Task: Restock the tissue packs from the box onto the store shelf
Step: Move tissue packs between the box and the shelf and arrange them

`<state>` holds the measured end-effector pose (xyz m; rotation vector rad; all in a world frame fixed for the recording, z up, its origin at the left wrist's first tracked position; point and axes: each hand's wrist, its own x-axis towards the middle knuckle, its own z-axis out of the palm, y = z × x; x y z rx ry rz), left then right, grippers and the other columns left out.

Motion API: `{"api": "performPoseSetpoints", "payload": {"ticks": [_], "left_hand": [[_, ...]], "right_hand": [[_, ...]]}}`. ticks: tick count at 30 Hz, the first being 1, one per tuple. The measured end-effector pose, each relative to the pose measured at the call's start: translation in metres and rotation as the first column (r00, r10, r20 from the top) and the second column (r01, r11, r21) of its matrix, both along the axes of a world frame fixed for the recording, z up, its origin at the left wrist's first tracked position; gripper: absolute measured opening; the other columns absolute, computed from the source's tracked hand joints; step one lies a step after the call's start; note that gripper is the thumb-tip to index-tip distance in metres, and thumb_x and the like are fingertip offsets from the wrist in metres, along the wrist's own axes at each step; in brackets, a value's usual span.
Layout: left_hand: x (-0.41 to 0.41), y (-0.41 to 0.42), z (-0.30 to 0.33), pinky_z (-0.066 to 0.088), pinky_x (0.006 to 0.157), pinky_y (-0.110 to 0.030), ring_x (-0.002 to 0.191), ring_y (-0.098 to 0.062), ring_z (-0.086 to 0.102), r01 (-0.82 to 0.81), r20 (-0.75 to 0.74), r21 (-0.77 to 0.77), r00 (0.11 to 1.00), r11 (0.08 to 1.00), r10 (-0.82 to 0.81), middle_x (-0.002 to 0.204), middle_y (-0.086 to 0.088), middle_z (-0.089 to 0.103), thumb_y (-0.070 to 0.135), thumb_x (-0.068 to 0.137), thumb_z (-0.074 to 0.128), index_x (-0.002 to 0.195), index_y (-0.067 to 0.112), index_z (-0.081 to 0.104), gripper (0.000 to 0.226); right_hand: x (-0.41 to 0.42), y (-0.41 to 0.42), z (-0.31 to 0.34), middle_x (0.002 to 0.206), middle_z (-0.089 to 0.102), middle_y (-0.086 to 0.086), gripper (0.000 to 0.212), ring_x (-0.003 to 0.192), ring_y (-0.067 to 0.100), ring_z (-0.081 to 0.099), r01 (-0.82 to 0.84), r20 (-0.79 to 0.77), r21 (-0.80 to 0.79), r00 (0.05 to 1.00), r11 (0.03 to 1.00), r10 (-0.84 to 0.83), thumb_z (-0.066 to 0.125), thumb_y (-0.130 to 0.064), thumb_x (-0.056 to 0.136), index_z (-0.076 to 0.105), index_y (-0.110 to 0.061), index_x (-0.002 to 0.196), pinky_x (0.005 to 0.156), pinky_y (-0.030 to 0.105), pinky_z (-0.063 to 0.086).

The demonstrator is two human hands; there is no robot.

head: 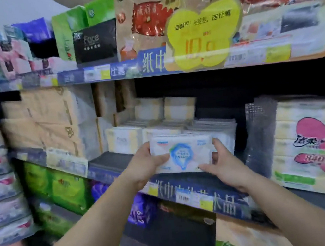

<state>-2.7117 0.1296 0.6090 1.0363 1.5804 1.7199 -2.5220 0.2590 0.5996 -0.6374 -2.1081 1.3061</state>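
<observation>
**Tissue pack, in transit to middle shelf**

Left hand (145, 166) is gripping the left end of the white, blue-emblemed soft plastic tissue pack (182, 154); right hand (224, 163) fingers are pinching its right end, likely keeping it level at the dark middle shelf (109, 161) lip, fronting stacked white packs (212, 126).

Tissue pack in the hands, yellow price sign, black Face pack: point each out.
tissue pack (182, 153): head view, on the blue emblem on its front.
yellow price sign (204, 35): head view, middle of the sign.
black Face pack (95, 42): head view, on its black front panel.
</observation>
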Motion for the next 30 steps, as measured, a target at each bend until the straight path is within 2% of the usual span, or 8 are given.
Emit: {"api": "performPoseSetpoints", "payload": {"ticks": [3,8,12,16,21,25,27,30], "left_hand": [[-0.023,0.046,0.000,0.054,0.091,-0.046,0.098,-0.027,0.069,0.110,-0.037,-0.035,0.993,0.993,-0.111,0.108,-0.015,0.070,-0.001,0.077,0.073,0.104,0.008,0.057,0.033],[-0.040,0.084,-0.008,0.057,0.081,-0.037,0.091,-0.019,0.068,0.284,-0.135,-0.092,0.946,0.954,-0.295,0.101,-0.009,0.068,-0.005,0.079,0.070,0.098,0.018,0.054,0.034],[-0.052,0.093,-0.009,0.055,0.090,-0.044,0.098,-0.020,0.068,0.349,-0.163,-0.142,0.915,0.926,-0.369,0.109,-0.008,0.069,0.002,0.080,0.073,0.108,0.013,0.054,0.036],[-0.052,0.093,0.008,0.048,0.100,-0.039,0.112,-0.021,0.058,0.230,-0.406,-0.134,0.875,0.964,-0.265,0.125,-0.006,0.057,0.011,0.074,0.077,0.137,0.016,0.039,0.073],[-0.032,0.075,0.060,0.020,0.110,-0.026,0.134,-0.022,0.023,0.069,-0.883,0.202,0.444,0.977,0.151,0.145,-0.003,0.028,0.038,0.073,0.073,0.148,0.031,0.021,0.091],[-0.021,0.075,0.078,0.027,0.112,-0.039,0.130,-0.028,0.035,0.036,-0.985,0.003,0.172,0.999,-0.003,0.139,-0.004,0.041,0.042,0.079,0.066,0.148,0.028,0.023,0.082],[-0.028,0.083,0.070,0.043,0.100,-0.041,0.116,-0.024,0.054,0.177,-0.886,-0.220,0.375,0.959,-0.273,0.120,-0.002,0.059,0.032,0.083,0.066,0.127,0.022,0.048,0.049],[-0.044,0.095,0.035,0.051,0.094,-0.042,0.103,-0.016,0.064,0.366,-0.523,-0.148,0.759,0.919,-0.386,0.109,0.002,0.067,0.026,0.082,0.069,0.109,0.024,0.054,0.031]], "right_hand": [[-0.002,0.015,-0.007,0.120,0.064,0.010,0.073,0.110,0.019,0.063,0.206,-0.031,-0.040,0.978,0.978,-0.207,0.072,-0.005,0.079,0.035,-0.027,0.138,0.100,0.037,0.048],[-0.005,0.011,-0.014,0.114,0.061,-0.014,0.046,0.092,-0.003,0.058,0.308,0.238,0.065,0.919,0.949,-0.314,0.072,-0.009,0.081,0.053,-0.026,0.118,0.068,0.001,0.042],[-0.014,0.009,-0.015,0.116,0.062,-0.013,0.043,0.107,0.008,0.060,0.381,0.278,0.100,0.876,0.919,-0.393,0.076,-0.022,0.079,0.056,-0.030,0.116,0.094,0.024,0.045],[-0.010,0.006,-0.003,0.112,0.072,0.003,0.042,0.105,0.020,0.067,0.368,0.046,-0.186,0.930,0.911,-0.366,0.079,-0.015,0.072,0.064,-0.015,0.111,0.101,0.041,0.048],[-0.028,-0.003,0.044,0.094,0.071,0.009,0.029,0.082,0.018,0.070,0.463,-0.357,-0.208,0.784,0.861,-0.508,0.072,0.002,0.078,0.058,-0.015,0.098,0.072,0.033,0.057],[-0.053,-0.011,0.067,0.087,0.070,0.000,0.040,0.074,0.008,0.063,0.472,-0.138,0.201,0.881,0.858,-0.453,0.080,-0.007,0.071,0.058,-0.020,0.101,0.067,0.024,0.053],[-0.059,-0.012,0.070,0.090,0.071,-0.005,0.046,0.078,0.006,0.064,0.443,-0.029,0.305,0.889,0.843,-0.457,0.083,-0.018,0.069,0.056,-0.026,0.104,0.071,0.025,0.050],[-0.048,-0.003,0.063,0.112,0.064,-0.015,0.078,0.110,0.007,0.057,0.535,0.074,0.438,0.779,0.722,-0.622,0.082,-0.053,0.058,0.048,-0.036,0.126,0.097,0.034,0.045]]}}
